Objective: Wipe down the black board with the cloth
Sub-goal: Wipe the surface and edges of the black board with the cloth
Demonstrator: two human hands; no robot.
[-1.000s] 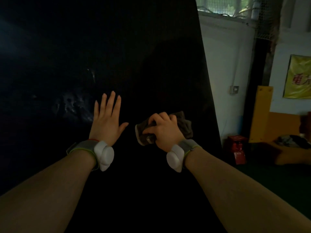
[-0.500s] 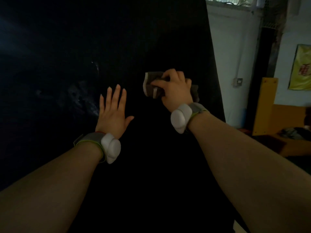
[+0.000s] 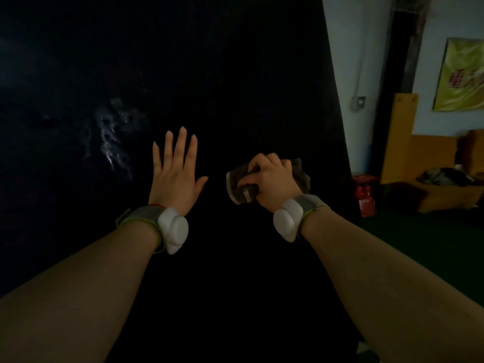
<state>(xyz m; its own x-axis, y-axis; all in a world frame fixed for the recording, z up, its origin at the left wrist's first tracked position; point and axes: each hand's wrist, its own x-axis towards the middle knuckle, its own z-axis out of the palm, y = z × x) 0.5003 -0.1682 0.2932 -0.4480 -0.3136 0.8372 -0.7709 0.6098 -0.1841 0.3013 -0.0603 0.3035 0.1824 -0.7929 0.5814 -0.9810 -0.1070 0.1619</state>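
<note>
- Pale smear (image 3: 111,149) on the black board (image 3: 248,61), about 10 o'clock from my left hand. It is streaky and glints where light catches it. I judge this patch not yet wiped.
- Left hand (image 3: 175,176) lies flat on the board with straight fingers, thumb out toward 3 o'clock, holding nothing. It works as a brace, so I should lean weight here to steady the panel.
- Left wristband (image 3: 171,227) is a grey fabric strap with a smooth, rounded white pod.
- Cloth (image 3: 239,188) sits at 3 o'clock from the left hand, with a gap between them. It is a bunched grey-brown rag, soft and creased. A pale hem shows at its 7 o'clock, and a loose tail pokes out past my knuckles at 2 o'clock. It seems pressed to the board, though I can't confirm contact.
- Right hand (image 3: 273,182) has fingers and thumb curled over the wad, gripping it firmly.
- To wipe well:
  - Spread the wad flatter for more contact.
  - Use overlapping strokes with even pressure.
  - Work toward 9 o'clock to reach the smear, shifting the brace hand clear first.
  - Turn to a fresh face once the cloth is soiled.
- The board surface is smooth, near-black and faintly glossy, with a straight right edge. Dirt hides in this dim light, so I should check at a glancing angle.
- Past that edge, around 3 o'clock: a pale wall, a small socket box (image 3: 358,102), a red crate (image 3: 365,191), an orange panel (image 3: 398,137) and a yellow banner (image 3: 461,77).
</note>
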